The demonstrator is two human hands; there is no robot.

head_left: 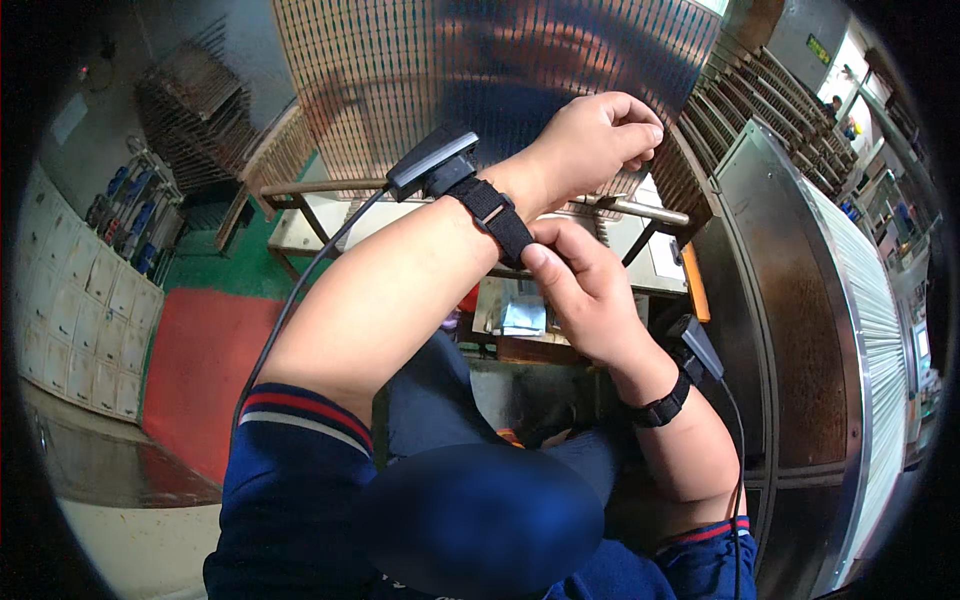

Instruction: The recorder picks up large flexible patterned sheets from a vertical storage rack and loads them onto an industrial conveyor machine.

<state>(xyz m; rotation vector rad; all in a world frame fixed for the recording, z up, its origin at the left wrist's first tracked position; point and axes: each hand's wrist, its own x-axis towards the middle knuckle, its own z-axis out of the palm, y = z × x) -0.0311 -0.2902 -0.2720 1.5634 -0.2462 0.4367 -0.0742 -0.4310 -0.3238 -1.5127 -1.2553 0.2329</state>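
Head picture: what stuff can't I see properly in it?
In the head view:
- Inside of the left hand: hidden by its own curled fingers.
- Tip of the strap: hidden by the right hand.
- Middle of the shirt: covered by a blurred oval.
- Right cable: its end is cut off by the lower edge.
- Far person: too small.

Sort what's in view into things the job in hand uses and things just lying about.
In hand:
black strap on the left wrist, pinched by the right fingers
black device on that strap
similar device on the right wrist

Lying about:
pale blue item below the arms
orange strip
pale lockers
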